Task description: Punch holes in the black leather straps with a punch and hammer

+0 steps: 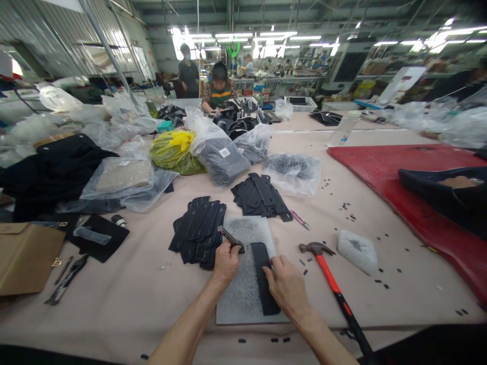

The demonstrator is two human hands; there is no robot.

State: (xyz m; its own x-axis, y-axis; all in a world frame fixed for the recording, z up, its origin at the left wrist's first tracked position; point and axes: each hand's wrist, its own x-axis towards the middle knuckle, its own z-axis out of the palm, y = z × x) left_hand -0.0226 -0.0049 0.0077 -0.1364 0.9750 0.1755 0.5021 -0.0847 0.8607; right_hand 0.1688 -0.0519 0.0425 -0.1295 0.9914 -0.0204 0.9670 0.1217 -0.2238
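Observation:
My left hand (227,262) is closed around a short metal bar-shaped tool (230,237), held above the speckled grey board (236,306). Its working end is hard to make out. On the right half of that board lies a long black strip (262,274), and my right hand (286,285) grips its right edge with thumb and fingers. A pile of similar black pieces (200,230) sits just beyond my left hand, partly against the board. Another heap of black pieces (261,195) lies behind the board.
A claw hammer (335,286) with a red and black handle rests at the right. Pink snips (300,219), a white wrapped block (357,252) and several small black scraps are nearby. Filled plastic bags (224,157) stand further back; a person (219,91) sits opposite.

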